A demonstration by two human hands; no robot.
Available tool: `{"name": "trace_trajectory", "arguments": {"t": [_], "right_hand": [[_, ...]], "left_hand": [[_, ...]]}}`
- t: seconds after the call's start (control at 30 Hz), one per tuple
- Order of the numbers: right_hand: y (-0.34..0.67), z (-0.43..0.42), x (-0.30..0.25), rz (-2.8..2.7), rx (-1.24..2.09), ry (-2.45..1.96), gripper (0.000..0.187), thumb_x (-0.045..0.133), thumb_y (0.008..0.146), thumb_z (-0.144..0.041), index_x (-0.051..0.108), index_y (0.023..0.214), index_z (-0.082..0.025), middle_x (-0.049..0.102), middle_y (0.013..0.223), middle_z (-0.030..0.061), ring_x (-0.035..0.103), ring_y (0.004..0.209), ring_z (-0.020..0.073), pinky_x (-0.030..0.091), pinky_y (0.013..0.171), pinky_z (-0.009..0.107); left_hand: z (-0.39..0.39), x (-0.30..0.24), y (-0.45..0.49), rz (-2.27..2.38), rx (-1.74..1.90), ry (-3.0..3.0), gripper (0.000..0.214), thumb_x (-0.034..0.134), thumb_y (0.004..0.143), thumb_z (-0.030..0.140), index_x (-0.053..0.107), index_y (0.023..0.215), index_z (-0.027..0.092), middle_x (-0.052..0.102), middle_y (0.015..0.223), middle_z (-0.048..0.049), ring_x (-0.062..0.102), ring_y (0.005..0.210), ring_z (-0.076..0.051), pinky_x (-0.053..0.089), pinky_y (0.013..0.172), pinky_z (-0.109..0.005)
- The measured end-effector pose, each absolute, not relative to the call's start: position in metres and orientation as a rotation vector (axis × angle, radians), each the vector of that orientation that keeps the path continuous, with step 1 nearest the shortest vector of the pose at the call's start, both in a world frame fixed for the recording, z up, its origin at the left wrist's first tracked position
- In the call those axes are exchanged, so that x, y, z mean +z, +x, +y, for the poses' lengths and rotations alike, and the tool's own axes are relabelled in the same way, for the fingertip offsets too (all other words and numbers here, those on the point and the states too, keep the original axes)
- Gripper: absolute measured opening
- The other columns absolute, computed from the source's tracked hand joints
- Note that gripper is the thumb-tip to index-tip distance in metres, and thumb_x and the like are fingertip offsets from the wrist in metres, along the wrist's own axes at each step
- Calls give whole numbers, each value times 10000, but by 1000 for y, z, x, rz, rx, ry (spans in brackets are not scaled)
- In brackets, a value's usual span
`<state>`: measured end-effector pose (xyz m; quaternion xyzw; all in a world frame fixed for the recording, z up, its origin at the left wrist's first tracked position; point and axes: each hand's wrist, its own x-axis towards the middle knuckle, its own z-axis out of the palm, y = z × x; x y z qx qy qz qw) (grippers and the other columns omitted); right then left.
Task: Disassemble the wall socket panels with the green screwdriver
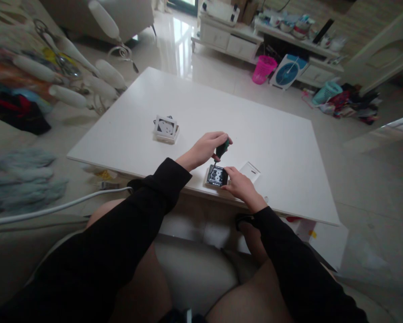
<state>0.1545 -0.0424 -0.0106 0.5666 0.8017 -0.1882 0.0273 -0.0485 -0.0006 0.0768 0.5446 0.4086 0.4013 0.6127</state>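
The right hand rests curled on the near right edge of a small dark square socket module, fingers pinning it to the white rectangular table. Just beyond, the left hand is closed around a green-and-black-handled screwdriver, its tip down on the module. A flat white plastic cover plate lies just past the right fingers, and a white square wall socket lies farther off, left.

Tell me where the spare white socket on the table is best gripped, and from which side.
Probably by two opposite edges of the socket, from above: it lies face up, square and low, with bare table all round. The left hand holds a screwdriver and the right hand steadies the module.
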Motion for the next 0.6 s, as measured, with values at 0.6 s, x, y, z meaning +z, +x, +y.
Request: {"name": "trace_trajectory", "arguments": {"t": [0.6], "right_hand": [[155, -42, -12, 2483, -568, 1750, 679, 834, 815, -304, 537, 1420, -219, 589, 1465, 125, 680, 1166, 339, 552, 897, 407]], "left_hand": [[-1, 76, -46, 949, 990, 1298, 263, 435, 1023, 262, 660, 955, 144, 632, 1048, -95, 605, 927, -155, 519, 613, -204]]}}
